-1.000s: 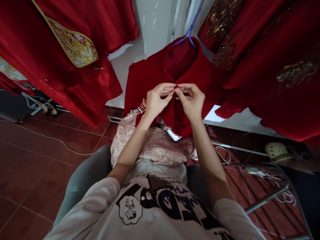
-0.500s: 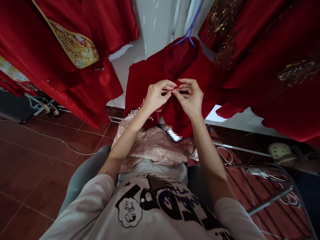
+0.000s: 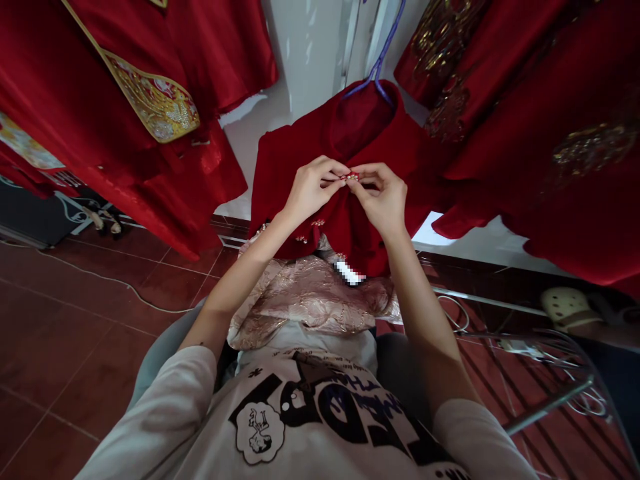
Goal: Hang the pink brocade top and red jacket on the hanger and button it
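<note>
A red garment (image 3: 280,163) with a V-shaped neck hangs on a purple hanger (image 3: 383,57) before me. At its front, just below the neckline, is a small beaded fastening (image 3: 352,177). My left hand (image 3: 311,188) pinches the fastening's left side between thumb and fingers. From the right, my right hand (image 3: 384,199) pinches its other side, with the fingertips of both hands almost touching. More beaded trims (image 3: 318,223) show lower on the garment's front. Under its hem, a pink brocade cloth (image 3: 305,287) with a shiny pattern lies across my lap.
Red garments with gold embroidery (image 3: 160,100) hang at the left, and more red garments (image 3: 530,153) at the right. A metal rack (image 3: 550,403) stands low at the right beside a pale clog (image 3: 565,307) on a person's foot. A cable (image 3: 125,283) crosses the tiled floor.
The fingers of my right hand have flattened and closed in on the fastening. My left forearm has swung slightly outward, and the view has shifted a little.
</note>
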`<state>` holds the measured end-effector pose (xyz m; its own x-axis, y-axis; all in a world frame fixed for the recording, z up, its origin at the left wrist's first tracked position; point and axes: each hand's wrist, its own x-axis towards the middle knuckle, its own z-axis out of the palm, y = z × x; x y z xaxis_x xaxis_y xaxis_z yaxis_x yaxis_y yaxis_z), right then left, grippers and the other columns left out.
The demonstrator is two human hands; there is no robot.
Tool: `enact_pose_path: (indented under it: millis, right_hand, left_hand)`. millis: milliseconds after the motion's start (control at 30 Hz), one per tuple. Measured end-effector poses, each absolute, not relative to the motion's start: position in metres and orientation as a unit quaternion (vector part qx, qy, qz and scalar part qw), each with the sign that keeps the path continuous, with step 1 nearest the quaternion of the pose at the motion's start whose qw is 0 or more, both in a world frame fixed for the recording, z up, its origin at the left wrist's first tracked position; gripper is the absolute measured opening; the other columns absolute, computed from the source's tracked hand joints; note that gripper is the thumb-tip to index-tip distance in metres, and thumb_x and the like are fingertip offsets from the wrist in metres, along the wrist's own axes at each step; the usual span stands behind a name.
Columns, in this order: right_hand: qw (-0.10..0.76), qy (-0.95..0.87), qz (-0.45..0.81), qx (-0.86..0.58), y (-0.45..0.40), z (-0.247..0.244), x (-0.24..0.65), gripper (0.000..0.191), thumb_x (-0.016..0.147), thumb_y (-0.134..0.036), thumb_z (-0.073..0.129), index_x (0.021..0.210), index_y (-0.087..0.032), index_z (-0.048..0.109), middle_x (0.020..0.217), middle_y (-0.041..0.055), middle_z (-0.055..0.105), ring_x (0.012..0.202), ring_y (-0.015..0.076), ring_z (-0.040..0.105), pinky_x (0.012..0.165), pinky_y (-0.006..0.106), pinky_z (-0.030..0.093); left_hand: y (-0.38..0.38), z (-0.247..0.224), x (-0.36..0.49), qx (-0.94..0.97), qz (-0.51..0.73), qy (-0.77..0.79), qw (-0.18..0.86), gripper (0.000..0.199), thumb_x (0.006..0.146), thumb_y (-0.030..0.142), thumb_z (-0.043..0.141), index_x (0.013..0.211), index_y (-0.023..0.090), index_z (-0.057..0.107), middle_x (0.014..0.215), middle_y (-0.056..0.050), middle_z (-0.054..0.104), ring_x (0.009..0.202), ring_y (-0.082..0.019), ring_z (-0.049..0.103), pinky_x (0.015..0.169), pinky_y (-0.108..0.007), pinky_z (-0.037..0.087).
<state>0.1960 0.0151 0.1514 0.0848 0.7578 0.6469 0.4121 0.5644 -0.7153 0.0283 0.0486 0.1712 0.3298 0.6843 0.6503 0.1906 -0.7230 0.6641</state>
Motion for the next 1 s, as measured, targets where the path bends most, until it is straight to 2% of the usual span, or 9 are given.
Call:
enact_pose_path:
  millis: [167,300,467,600,733,1000]
  right_hand:
    - [0.587,-0.662,0.14,-0.445,0.019,0.146,0.194,0.029,0.086,-0.047,0.068,0.102,-0.022,0.069,0.099,0.004,0.072,0.088,0.0166,0.07,0.072,0.03,0.061]
    - [0.59,-0.661,0.139,-0.442,0.021,0.141,0.194,0.028,0.086,-0.045,0.068,0.101,-0.022,0.071,0.098,0.0046,0.072,0.087,0.0168,0.07,0.069,0.029,0.061]
    - [0.594,-0.655,0.15,-0.442,0.021,0.141,0.196,0.03,0.084,-0.046,0.069,0.101,-0.021,0.071,0.098,0.0046,0.073,0.086,0.0168,0.07,0.07,0.03,0.061]
    - [0.606,-0.646,0.164,-0.434,0.019,0.143,0.196,0.032,0.082,-0.048,0.072,0.101,-0.022,0.07,0.098,0.0037,0.073,0.091,0.0168,0.07,0.082,0.033,0.06]
    - [0.609,-0.646,0.168,-0.429,0.021,0.143,0.197,0.036,0.08,-0.053,0.074,0.097,-0.022,0.068,0.097,0.0033,0.072,0.09,0.0161,0.069,0.091,0.036,0.058]
    - [0.601,-0.651,0.178,-0.428,0.029,0.143,0.2,0.046,0.075,-0.059,0.076,0.1,-0.023,0.063,0.094,0.0022,0.067,0.089,0.0159,0.067,0.09,0.036,0.057]
  left_hand:
    - [0.061,0.157,0.031,0.722,0.512,0.315,0.342,0.017,0.077,0.009,0.079,0.091,0.015,0.072,0.094,-0.004,0.074,0.089,-0.016,0.073,0.089,-0.033,0.06]
    - [0.071,0.148,0.031,0.687,0.501,0.332,0.41,0.015,0.074,0.012,0.081,0.086,0.013,0.072,0.092,-0.007,0.076,0.087,-0.017,0.073,0.089,-0.034,0.059]
    - [0.064,0.151,0.033,0.718,0.499,0.339,0.348,0.012,0.078,0.014,0.079,0.087,0.014,0.071,0.09,-0.005,0.077,0.085,-0.015,0.074,0.084,-0.029,0.059]
    - [0.055,0.158,0.032,0.751,0.498,0.32,0.292,0.008,0.084,0.015,0.074,0.092,0.016,0.072,0.091,-0.004,0.077,0.086,-0.014,0.074,0.082,-0.027,0.06]
    - [0.055,0.16,0.03,0.775,0.48,0.301,0.28,0.008,0.086,0.015,0.071,0.095,0.016,0.072,0.094,-0.005,0.077,0.088,-0.015,0.074,0.082,-0.028,0.06]
    - [0.061,0.156,0.028,0.789,0.48,0.29,0.251,0.01,0.087,0.018,0.071,0.097,0.017,0.074,0.097,-0.007,0.078,0.088,-0.016,0.075,0.081,-0.029,0.061]
